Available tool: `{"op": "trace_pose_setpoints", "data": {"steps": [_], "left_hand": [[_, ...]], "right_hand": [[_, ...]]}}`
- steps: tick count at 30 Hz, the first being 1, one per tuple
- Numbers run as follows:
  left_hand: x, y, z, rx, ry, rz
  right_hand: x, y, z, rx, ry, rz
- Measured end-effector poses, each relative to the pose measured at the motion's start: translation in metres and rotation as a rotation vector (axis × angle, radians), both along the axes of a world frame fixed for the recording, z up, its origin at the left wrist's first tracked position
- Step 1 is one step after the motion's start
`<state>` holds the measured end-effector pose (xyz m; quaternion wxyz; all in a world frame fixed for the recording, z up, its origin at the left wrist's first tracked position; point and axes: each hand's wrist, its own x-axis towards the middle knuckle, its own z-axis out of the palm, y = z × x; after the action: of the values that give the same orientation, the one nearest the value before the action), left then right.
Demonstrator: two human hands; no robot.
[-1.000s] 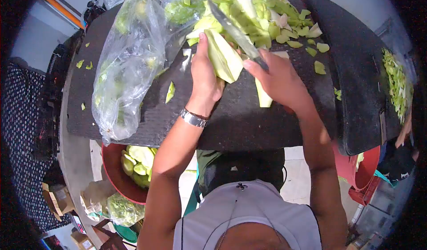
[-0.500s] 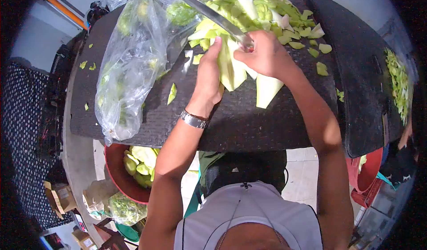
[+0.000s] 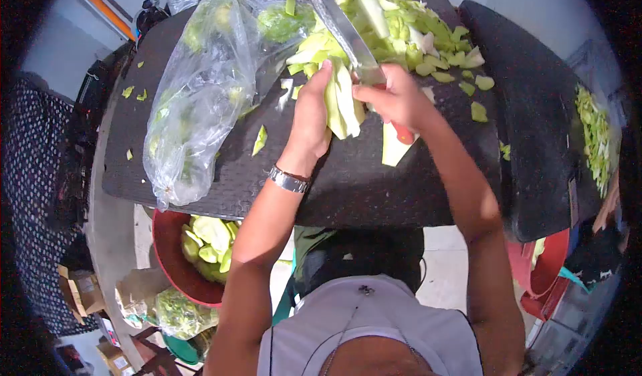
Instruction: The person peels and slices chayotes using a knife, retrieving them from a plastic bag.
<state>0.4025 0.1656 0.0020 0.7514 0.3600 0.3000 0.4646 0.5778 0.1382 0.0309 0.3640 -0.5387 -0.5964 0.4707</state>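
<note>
1. We take the clear plastic bag (image 3: 194,102) as our landmark; it lies on the dark tabletop (image 3: 374,195), with green produce showing through it.
2. To the right of the bag, the pale-green piece (image 3: 343,108) lies in our left hand (image 3: 311,118), between thumb and fingers, its length running away from the body and its near end jutting out past the grasp.
3. Our left hand is clamped on that piece, the thumb along the side nearer the bag; most of the fingers are hidden beneath.
4. Our left forearm reaches up from the body to the right of the bag's near end, a metal band (image 3: 289,179) around the wrist.
5. Farther right of the bag, our right hand (image 3: 404,98) is clamped around the red handle (image 3: 403,133) of the knife (image 3: 341,25), its thumb toward the piece.
6. The blade slants away from us and toward the bag's far end; we cannot tell whether its edge touches the piece.
7. Our right elbow is bent, the forearm angled inward toward the bag.
8. Right of the bag's far half lies a heap of cut green pieces (image 3: 401,25).
9. Below the bag's near end, a red bucket (image 3: 160,249) holds more pieces.
</note>
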Motion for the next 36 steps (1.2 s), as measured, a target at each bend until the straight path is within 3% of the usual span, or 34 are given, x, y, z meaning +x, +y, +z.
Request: {"op": "trace_pose_setpoints", "data": {"steps": [7,11,12,15,16,19,21,23,25,29,30,31,33,35,36], "left_hand": [[-0.005,-0.005,0.008,-0.052,0.004,-0.097],[-0.008,-0.001,0.005,-0.06,-0.084,-0.23],[-0.011,-0.001,0.007,-0.065,-0.098,-0.273],[-0.018,0.0,0.007,-0.146,-0.133,-0.362],[-0.022,-0.004,0.009,-0.194,-0.157,-0.393],[-0.036,-0.021,0.014,-0.24,-0.144,-0.375],[-0.053,-0.029,0.014,-0.262,-0.199,-0.343],[-0.086,-0.049,0.023,-0.207,-0.158,-0.335],[-0.134,-0.088,0.028,-0.098,-0.098,-0.317],[-0.267,-0.16,0.033,0.017,0.341,-0.17],[-0.291,-0.177,0.029,0.041,0.617,-0.004],[-0.319,-0.187,0.028,-0.094,0.992,0.007],[-0.376,-0.198,-0.012,0.273,1.786,0.191],[-0.368,-0.198,-0.012,0.096,2.395,0.54],[-0.369,-0.192,-0.006,0.14,2.324,0.537]], "right_hand": [[-0.008,0.016,-0.024,0.287,-0.081,-0.053],[-0.012,0.011,-0.014,0.219,-0.014,-0.131],[-0.018,0.001,0.007,0.162,-0.102,-0.11],[-0.025,0.018,-0.006,0.212,-0.049,-0.22],[-0.026,0.024,0.012,0.007,-0.213,-0.31],[-0.004,0.053,-0.006,-0.034,0.106,-0.316],[0.011,0.054,0.006,-0.392,0.342,-0.167],[0.023,0.049,0.002,-0.43,0.341,-0.046],[0.035,0.029,0.007,-0.351,0.17,-0.063],[0.067,-0.004,0.003,-0.12,-0.291,-0.228],[0.071,-0.016,0.008,-0.076,-0.332,-0.279],[0.074,-0.022,0.009,-0.035,-0.372,-0.332],[0.087,-0.023,0.002,-0.021,-0.441,-0.388],[0.088,-0.028,-0.004,-0.01,-0.435,-0.447],[0.081,-0.03,-0.005,-0.007,-0.394,-0.479]]}}
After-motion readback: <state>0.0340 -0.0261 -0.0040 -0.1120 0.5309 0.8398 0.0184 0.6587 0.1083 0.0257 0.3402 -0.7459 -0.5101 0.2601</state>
